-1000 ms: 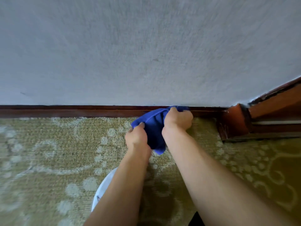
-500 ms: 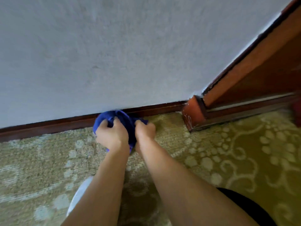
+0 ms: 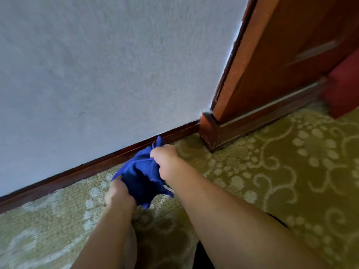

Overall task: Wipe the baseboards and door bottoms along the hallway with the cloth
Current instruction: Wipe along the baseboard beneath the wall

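Observation:
A crumpled blue cloth hangs between both hands just in front of the dark wooden baseboard. My left hand grips its lower left part, fingers curled round the fabric. My right hand grips its upper right part, and a corner of the cloth sticks up past the fingers against the baseboard. To the right the baseboard meets a reddish-brown door frame with a plinth block at its foot. The door bottom with a pale strip runs on behind it.
A textured white wall rises above the baseboard. Patterned olive carpet covers the floor. A red object stands at the far right by the door. Something pale and rounded shows under my left forearm.
The view has swung right and tilted, bringing the door frame and door into view. My hands have spread apart along the cloth, the left dropping lower and the right staying near the baseboard.

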The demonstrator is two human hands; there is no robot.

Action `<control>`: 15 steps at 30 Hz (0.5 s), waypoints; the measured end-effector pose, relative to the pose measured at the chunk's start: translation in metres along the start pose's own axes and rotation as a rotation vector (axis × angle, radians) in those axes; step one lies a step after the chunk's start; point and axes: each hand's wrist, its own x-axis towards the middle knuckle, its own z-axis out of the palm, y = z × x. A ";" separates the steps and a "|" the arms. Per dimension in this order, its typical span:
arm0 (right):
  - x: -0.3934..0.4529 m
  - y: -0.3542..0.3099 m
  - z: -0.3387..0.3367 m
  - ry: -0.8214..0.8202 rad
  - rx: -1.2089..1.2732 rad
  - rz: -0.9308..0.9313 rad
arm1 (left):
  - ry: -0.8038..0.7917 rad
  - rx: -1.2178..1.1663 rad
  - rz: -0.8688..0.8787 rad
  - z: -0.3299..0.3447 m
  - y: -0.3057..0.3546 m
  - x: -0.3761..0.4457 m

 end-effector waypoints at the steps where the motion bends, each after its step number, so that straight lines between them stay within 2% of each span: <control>1: -0.003 -0.002 -0.006 0.006 -0.045 0.018 | -0.029 0.004 -0.026 -0.002 0.000 -0.009; 5: -0.015 -0.025 -0.018 -0.067 -0.110 0.058 | -0.106 0.021 0.056 -0.007 0.020 -0.049; 8: -0.020 -0.036 -0.018 -0.029 -0.068 -0.046 | -0.017 0.080 0.179 -0.015 0.053 -0.064; 10: -0.023 -0.024 -0.018 -0.033 -0.046 -0.099 | -0.013 0.145 0.192 -0.029 0.071 -0.074; 14: -0.019 0.026 -0.021 -0.198 -0.079 0.005 | -0.107 0.275 0.182 -0.038 0.072 -0.074; 15: -0.013 0.033 -0.024 -0.189 -0.056 0.004 | -0.107 0.277 0.175 -0.037 0.066 -0.067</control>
